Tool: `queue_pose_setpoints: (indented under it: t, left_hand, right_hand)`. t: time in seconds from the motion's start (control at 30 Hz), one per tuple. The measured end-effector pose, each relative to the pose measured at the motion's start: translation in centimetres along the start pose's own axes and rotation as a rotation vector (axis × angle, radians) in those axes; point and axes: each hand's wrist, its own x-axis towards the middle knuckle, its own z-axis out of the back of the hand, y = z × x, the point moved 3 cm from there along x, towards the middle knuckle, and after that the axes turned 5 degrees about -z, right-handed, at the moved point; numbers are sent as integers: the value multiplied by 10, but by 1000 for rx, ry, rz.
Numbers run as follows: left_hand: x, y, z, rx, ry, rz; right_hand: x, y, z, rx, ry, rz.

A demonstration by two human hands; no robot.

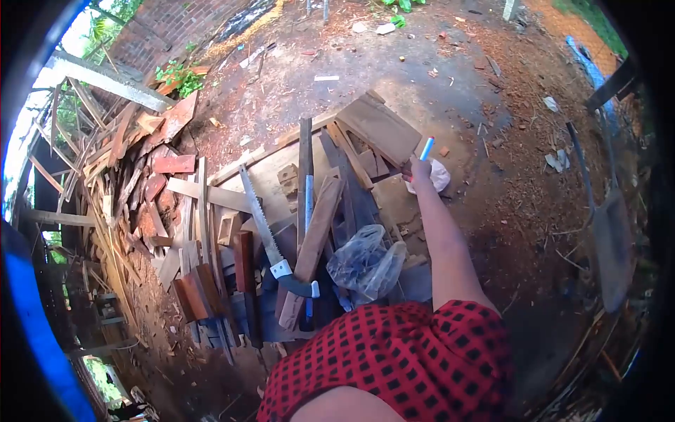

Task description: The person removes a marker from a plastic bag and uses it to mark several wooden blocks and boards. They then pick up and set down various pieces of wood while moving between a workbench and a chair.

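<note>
My right arm reaches forward to the far right corner of the wood pile. The right hand [420, 169] looks closed around a slim white and light-blue tube [427, 148], whose kind I cannot make out. A crumpled whitish bag or cloth [440, 177] lies right beside that hand, partly behind it. Just left of the hand, a wide brown board [380, 128] rests at a slant on other pieces. My left hand is out of view. Nearer my body, a handsaw [261, 218] with a dark, pale-tipped handle and a clear plastic bag [367, 264] lie on the wood.
Planks [313, 250] and dark offcuts [245, 281] cover the work surface. Scrap wood [126, 162] is heaped on the left. A shovel-like metal tool [610, 246] stands at the right. Chips and litter are scattered over the dirt ground [513, 197], with a brick wall [165, 32] behind.
</note>
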Motion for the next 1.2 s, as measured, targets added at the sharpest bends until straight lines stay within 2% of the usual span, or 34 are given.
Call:
queue_pose_setpoints:
  t: [0.1,0.2,0.43,0.53,0.63,0.7,0.73,0.77,0.83,0.97,1.03,1.1,1.17,1.2]
  left_hand:
    - [-8,-24,-2,10,3,47]
    - [-18,-17,11,18,12,93]
    - [-51,-15,19,17,31,198]
    - [-74,-11,34,18,36,245]
    - [-87,-2,36,12,56,285]
    - [-96,34,41,0,68,309]
    - [-99,28,41,-4,73,320]
    - [-100,21,42,-8,77,330]
    - [-111,24,48,-19,85,347]
    - [-113,47,42,-49,93,373]
    - [-109,46,35,-71,93,379]
    - [-102,41,26,-92,97,385]
    - [-65,-27,24,-233,1,194]
    - [-50,-65,20,-382,76,212]
  right_hand:
    - [-5,1,-3,-46,-45,64]
    - [-2,-7,-10,12,-60,96]
    - [1,-10,-21,-30,-143,54]
    - [-2,0,-22,-20,-77,76]
    - [-10,11,-28,191,464,-82]
    - [-12,14,-34,205,533,-97]
    - [-17,14,-39,224,598,-118]
    - [-22,14,-43,222,603,-116]
    - [-33,13,-47,224,469,-35]
    - [-51,20,-62,331,507,-24]
    - [-61,36,-72,275,547,145]
    - [-88,49,-68,224,589,209]
    - [-134,65,-58,94,646,283]
    - [-152,69,-53,90,657,293]
